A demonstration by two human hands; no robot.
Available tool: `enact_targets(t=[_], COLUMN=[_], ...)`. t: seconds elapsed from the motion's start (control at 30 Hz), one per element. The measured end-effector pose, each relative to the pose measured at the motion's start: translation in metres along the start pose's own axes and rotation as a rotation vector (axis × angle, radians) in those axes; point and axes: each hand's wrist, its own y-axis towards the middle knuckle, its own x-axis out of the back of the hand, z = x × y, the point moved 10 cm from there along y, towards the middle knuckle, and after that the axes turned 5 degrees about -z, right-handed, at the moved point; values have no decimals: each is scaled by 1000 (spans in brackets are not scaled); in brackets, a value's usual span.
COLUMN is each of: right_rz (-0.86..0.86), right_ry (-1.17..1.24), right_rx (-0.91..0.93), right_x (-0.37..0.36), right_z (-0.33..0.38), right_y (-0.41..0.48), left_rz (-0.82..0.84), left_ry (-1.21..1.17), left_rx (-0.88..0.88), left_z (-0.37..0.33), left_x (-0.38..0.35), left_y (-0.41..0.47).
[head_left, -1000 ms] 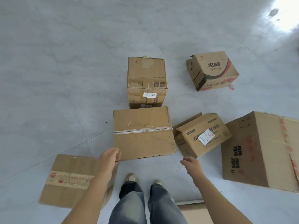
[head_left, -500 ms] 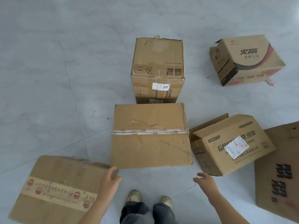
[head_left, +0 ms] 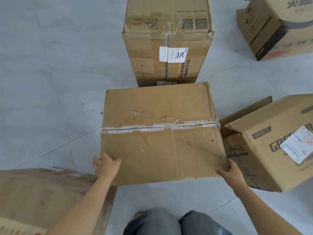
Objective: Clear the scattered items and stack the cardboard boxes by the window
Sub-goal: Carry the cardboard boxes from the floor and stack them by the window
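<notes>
**Both hands have closed in on the taped box**

Since half a second ago, when both hands hung short of it, the person has leaned in and the hands have come onto the near corners of the taped box point(head_left: 162, 133), which now fills the middle of the view. It sits on the grey tiled floor point(head_left: 50, 82), straight ahead of the person's jeans-clad knees point(head_left: 169, 223).

Much is cut off. At 12 o'clock the tall box point(head_left: 167, 31) with the white NC label point(head_left: 173, 54) loses its top to the frame edge. Its base is hidden behind the taped box, so contact between them cannot be judged. At 1 o'clock a printed box point(head_left: 277, 26) is clipped by the top and right edges. At 3 o'clock, just beside the taped box, a tilted box with a loose flap point(head_left: 271, 150) runs off the right side, its lettering only partly readable. At 8 o'clock a worn brown box point(head_left: 42, 192) is cropped by the left and bottom edges and crossed by the left forearm.

The left hand point(head_left: 105, 165) holds the box's near-left corner, thumb laid over the top face, fingers against the left side. The right hand point(head_left: 230, 173) grips the near-right corner, thumb on top and fingers wrapped round the side, their tips hidden.
</notes>
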Motion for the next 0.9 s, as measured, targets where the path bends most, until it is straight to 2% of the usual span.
enact_targets(t=[0.1, 0.17, 0.27, 0.43, 0.63, 0.73, 0.9], right_rz=[-23, -41, -64, -127, -182, -132, -114], right_ry=[59, 145, 262, 339, 470, 480, 424], right_rx=[-25, -38, -57, -59, 4, 55, 91], right_x=[-5, -6, 7, 79, 203, 247, 301], right_z=[-15, -18, -6, 44, 126, 160, 185], right_y=[11, 9, 5, -30, -102, -140, -207], left_rz=[30, 15, -27, 1, 227, 245, 252], left_ry=[-87, -168, -240, -459, -466, -485, -436], left_rx=[174, 210, 152, -6, -234, -207, -98], left_z=[24, 30, 18, -49, -156, -172, -162], left_x=[-14, -16, 0, 72, 191, 243, 300], left_y=[15, 15, 9, -36, -131, -168, -232])
